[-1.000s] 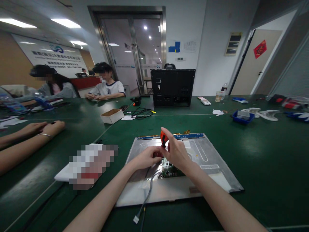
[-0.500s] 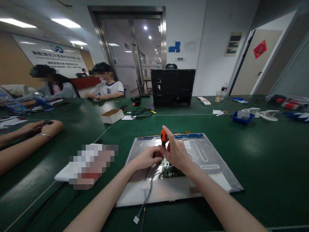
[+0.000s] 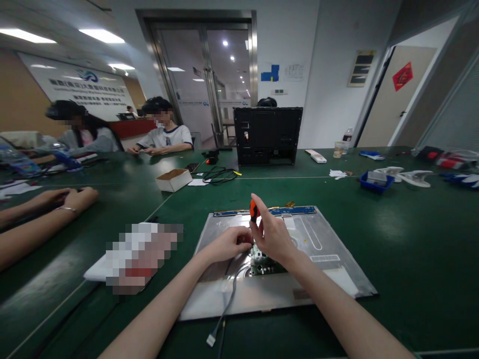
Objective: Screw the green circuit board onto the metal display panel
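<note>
An orange and black screwdriver (image 3: 254,209) stands upright over a green circuit board (image 3: 262,264), its handle held in the fingers of my right hand (image 3: 275,234). Just left of it, my left hand (image 3: 230,243) has its thumb and fingers closed together by the board's upper left edge; what they pinch is hidden. Under both hands lies a flat silver panel (image 3: 325,249) with a blue strip (image 3: 295,210) along its far edge. A grey cable (image 3: 234,294) runs from the board over the panel's near edge to a white plug (image 3: 211,340).
A black monitor housing (image 3: 267,134) stands beyond the panel. An open cardboard box (image 3: 174,180) and coiled black cable (image 3: 220,175) lie back left, a blue tray (image 3: 376,182) at right. Another person's hands (image 3: 78,199) rest at left; more people sit behind.
The screwdriver handle has turned slightly in my right hand, whose fingers have shifted a little. My left hand stays in place. A seated person at the back has moved their hands slightly.
</note>
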`<state>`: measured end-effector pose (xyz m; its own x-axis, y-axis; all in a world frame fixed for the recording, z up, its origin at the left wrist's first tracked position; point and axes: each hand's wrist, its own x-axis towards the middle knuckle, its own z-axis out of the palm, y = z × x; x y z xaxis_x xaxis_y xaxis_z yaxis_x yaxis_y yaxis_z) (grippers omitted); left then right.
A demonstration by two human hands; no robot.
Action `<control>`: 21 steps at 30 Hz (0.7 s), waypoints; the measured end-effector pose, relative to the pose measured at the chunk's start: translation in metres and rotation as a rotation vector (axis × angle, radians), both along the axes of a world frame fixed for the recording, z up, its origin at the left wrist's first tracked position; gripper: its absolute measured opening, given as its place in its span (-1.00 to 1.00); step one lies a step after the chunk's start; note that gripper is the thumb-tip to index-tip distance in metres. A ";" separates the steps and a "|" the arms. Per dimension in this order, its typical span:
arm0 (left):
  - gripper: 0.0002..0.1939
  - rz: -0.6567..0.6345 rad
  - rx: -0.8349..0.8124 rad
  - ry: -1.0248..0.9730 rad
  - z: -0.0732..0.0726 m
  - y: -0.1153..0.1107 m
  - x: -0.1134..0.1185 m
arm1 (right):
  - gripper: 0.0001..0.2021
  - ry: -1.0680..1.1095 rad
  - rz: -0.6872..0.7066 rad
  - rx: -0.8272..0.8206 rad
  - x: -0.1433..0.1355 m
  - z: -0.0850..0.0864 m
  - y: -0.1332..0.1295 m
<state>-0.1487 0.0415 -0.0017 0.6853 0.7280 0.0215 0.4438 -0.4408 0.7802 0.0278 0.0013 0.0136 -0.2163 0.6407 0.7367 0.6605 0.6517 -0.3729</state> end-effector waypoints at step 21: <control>-0.92 0.039 0.015 0.030 0.002 -0.002 0.001 | -0.35 -0.035 -0.007 0.054 0.001 -0.003 0.002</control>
